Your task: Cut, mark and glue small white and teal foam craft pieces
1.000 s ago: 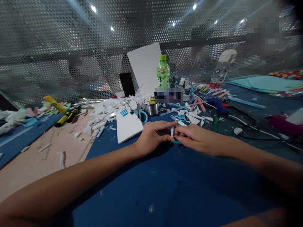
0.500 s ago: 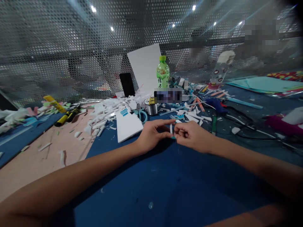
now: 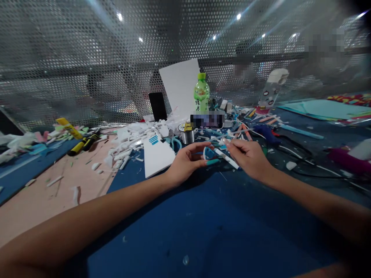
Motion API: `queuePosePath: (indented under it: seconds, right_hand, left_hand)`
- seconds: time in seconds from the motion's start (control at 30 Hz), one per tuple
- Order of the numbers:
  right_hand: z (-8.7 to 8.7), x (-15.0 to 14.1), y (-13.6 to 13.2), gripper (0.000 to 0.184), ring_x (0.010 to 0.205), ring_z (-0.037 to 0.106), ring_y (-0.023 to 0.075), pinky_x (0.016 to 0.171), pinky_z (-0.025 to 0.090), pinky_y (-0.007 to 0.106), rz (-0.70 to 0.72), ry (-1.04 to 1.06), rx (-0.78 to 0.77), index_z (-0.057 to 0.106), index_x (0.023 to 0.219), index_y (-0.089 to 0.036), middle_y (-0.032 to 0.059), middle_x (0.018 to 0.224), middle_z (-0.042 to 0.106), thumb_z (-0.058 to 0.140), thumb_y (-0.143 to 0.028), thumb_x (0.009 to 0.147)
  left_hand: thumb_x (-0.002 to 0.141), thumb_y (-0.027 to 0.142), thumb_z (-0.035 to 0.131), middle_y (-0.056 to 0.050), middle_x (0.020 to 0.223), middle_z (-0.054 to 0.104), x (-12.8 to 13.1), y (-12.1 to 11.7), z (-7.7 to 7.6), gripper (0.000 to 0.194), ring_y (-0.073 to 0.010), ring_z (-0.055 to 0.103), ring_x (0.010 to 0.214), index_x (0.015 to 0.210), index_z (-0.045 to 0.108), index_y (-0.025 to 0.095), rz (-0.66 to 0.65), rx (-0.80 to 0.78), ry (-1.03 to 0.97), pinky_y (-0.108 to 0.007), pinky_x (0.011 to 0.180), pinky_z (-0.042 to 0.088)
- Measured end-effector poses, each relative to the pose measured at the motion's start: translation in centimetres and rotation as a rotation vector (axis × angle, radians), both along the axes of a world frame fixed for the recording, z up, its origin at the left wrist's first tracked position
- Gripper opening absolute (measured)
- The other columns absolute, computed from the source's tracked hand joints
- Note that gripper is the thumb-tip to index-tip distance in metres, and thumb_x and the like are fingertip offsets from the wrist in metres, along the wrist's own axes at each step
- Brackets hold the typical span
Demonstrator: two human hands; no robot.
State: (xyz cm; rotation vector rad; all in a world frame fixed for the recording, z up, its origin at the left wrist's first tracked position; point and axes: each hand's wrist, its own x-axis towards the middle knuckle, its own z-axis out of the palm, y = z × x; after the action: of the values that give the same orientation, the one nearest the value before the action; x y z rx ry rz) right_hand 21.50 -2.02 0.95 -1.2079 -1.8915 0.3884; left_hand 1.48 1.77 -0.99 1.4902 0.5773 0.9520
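Observation:
My left hand [image 3: 185,164] is closed, its thumb and fingertips pinching a small blue piece with a white rim [image 3: 209,153], probably foam. My right hand [image 3: 247,156] is a little to the right, thumb and forefinger pressed together; whatever they hold is too small to make out. Between the hands a narrow white strip [image 3: 227,158] slants down to the right; whether it joins the blue piece I cannot tell. Just behind the left hand are light-blue scissors handles [image 3: 176,143] and a spool of wire [image 3: 187,136]. A white board with blue stripes [image 3: 158,156] lies left of that hand.
White foam scraps [image 3: 127,143] cover the table's middle left. A green-capped bottle [image 3: 201,94], a dark phone [image 3: 158,106] and a propped white sheet [image 3: 181,85] stand at the back. Cables [image 3: 307,164], a blue glue gun [image 3: 267,132] and a water bottle [image 3: 271,90] are on the right.
My right hand has drawn away to the right from the left hand. The blue piece and the white strip now show between them. The view has tilted up slightly.

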Motion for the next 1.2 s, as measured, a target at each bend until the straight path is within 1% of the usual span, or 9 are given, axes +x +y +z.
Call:
queuePosePath:
  seconds: [0.07,0.17,0.37,0.5,0.63,0.7,0.8,0.9,1.2]
  right_hand:
    - [-0.1,-0.2,-0.2,0.040,0.047,0.040,0.0108,0.053,0.031,0.027,0.027,-0.024,-0.030,0.038,0.057,-0.020,-0.0028,0.048,0.042,0.034,-0.037,0.093]
    - [-0.2,-0.6,-0.6,0.033,0.058,0.049,0.0129,0.059,0.035,0.027,0.087,-0.056,-0.038,0.045,0.072,-0.019,0.0009,0.063,0.054,0.029,-0.036,0.095]
    - [0.3,-0.5,-0.8,0.020,0.066,0.043,0.0149,0.061,0.032,0.029,0.187,-0.332,-0.007,0.045,0.079,-0.018,0.0033,0.073,0.049,0.035,-0.029,0.092]
    - [0.9,-0.1,-0.8,0.020,0.063,0.040,0.0132,0.059,0.030,0.027,0.309,-0.395,-0.088,0.041,0.074,-0.018,0.0015,0.070,0.046,0.034,-0.025,0.091]
    - [1.5,-0.2,-1.0,0.018,0.059,0.041,0.0119,0.057,0.029,0.026,0.379,-0.385,-0.201,0.042,0.077,-0.018,-0.0004,0.067,0.047,0.034,-0.025,0.091]
    - [1.6,-0.3,-1.2,0.017,0.057,0.042,0.0113,0.054,0.028,0.026,0.406,-0.376,-0.282,0.043,0.079,-0.019,-0.0011,0.065,0.049,0.034,-0.026,0.091]
    - [1.7,-0.4,-1.3,0.017,0.054,0.044,0.0104,0.051,0.028,0.025,0.451,-0.334,-0.374,0.041,0.078,-0.019,-0.0016,0.063,0.050,0.034,-0.025,0.091]
    - [1.6,-0.4,-1.4,0.016,0.055,0.045,0.0099,0.052,0.030,0.025,0.488,-0.313,-0.383,0.041,0.076,-0.019,-0.0016,0.064,0.050,0.035,-0.024,0.090]
    - [1.7,-0.4,-1.5,0.022,0.058,0.045,0.0109,0.054,0.032,0.025,0.503,-0.300,-0.341,0.039,0.076,-0.019,-0.0006,0.065,0.050,0.031,-0.030,0.093]
  left_hand:
    - [0.066,0.011,0.071,-0.008,0.114,0.062,-0.1,0.2,-0.1,0.047,-0.0148,0.064,0.089,0.111,0.057,0.016,-0.012,-0.006,-0.009,-0.031,0.084,0.051]
    - [0.065,0.006,0.068,-0.007,0.116,0.061,-0.2,0.3,-0.1,0.047,-0.0135,0.064,0.087,0.110,0.058,0.019,-0.049,-0.022,-0.014,-0.028,0.079,0.053]
    - [0.067,0.002,0.066,-0.004,0.111,0.064,-0.1,0.1,0.2,0.047,-0.0102,0.064,0.086,0.111,0.059,0.019,-0.118,-0.066,-0.014,-0.021,0.079,0.051]
    - [0.070,0.005,0.066,-0.003,0.113,0.064,-0.1,0.1,0.1,0.049,-0.0131,0.062,0.099,0.116,0.058,0.021,-0.141,-0.069,0.012,-0.027,0.091,0.047]
    - [0.074,0.015,0.067,-0.004,0.117,0.062,-0.2,0.1,0.2,0.045,-0.0189,0.056,0.110,0.117,0.057,0.020,-0.070,0.022,0.139,-0.036,0.100,0.041]
    - [0.077,0.019,0.064,-0.005,0.119,0.060,-0.4,0.1,0.2,0.041,-0.0202,0.054,0.113,0.118,0.057,0.019,-0.065,0.097,0.203,-0.036,0.102,0.039]
    - [0.080,0.022,0.062,-0.004,0.117,0.062,-0.6,0.0,0.2,0.039,-0.0203,0.057,0.108,0.119,0.057,0.021,-0.073,0.232,0.269,-0.032,0.096,0.043]
    - [0.080,0.024,0.062,-0.004,0.113,0.065,-0.7,-0.2,0.2,0.039,-0.0197,0.060,0.101,0.119,0.056,0.022,-0.077,0.321,0.286,-0.030,0.090,0.045]
    - [0.078,0.024,0.063,-0.007,0.107,0.067,-0.6,-0.6,0.5,0.038,-0.0176,0.061,0.091,0.116,0.059,0.019,-0.057,0.355,0.294,-0.028,0.086,0.043]
